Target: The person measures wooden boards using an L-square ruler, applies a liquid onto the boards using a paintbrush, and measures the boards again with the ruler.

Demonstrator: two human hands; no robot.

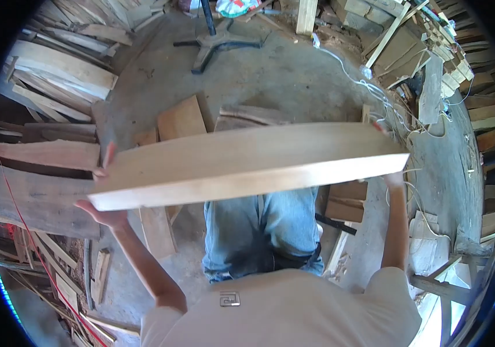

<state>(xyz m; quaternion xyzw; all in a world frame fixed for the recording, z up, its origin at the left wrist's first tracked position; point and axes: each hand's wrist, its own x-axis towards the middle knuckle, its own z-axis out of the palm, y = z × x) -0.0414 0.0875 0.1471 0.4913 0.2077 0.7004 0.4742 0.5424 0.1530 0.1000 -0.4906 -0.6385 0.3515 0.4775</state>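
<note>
A long, thick, pale wooden board (253,156) is held up across the front of my body, above my knees. My left hand (109,215) grips its left end, with the fingers and thumb showing around the edge. At the opposite end, my right hand (394,177) has hold of the board, though most of that hand is hidden behind the wood. The board tilts slightly, its right end higher in view. Below it are my legs in blue jeans (233,231).
Stacked planks (39,191) and timber offcuts line the left side. Short wood pieces (181,118) lie on the concrete floor beyond the board. A dark star-shaped stand base (215,46) stands farther off. White cable (369,87) runs along the right, near more scrap wood. A red cord (25,222) crosses the left.
</note>
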